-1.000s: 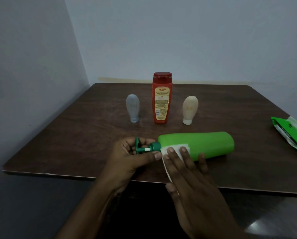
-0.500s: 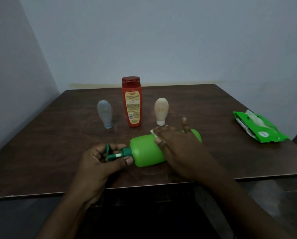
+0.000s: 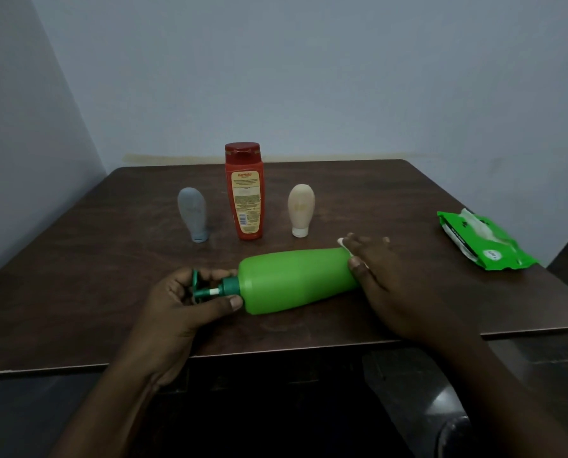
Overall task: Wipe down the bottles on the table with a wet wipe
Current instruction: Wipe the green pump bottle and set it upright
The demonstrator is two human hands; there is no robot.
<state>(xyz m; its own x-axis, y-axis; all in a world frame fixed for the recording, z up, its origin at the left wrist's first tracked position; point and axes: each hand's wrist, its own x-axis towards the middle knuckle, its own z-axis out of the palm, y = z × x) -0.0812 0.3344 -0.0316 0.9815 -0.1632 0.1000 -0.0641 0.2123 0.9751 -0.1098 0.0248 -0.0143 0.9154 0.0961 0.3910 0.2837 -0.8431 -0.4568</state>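
The green bottle lies between both hands. The left hand pinches its pump; the right hand presses a wipe on its base, fingers apparently flat. Smooth plastic, probably slippery: the pump neck gives the surest hold.

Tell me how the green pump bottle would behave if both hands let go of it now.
The green pump bottle lies on its rounded side on the table, so it would probably roll. Its tapered body might curve that roll. The left hand gripping the pump and the right hand pressing the wipe likely steady it.
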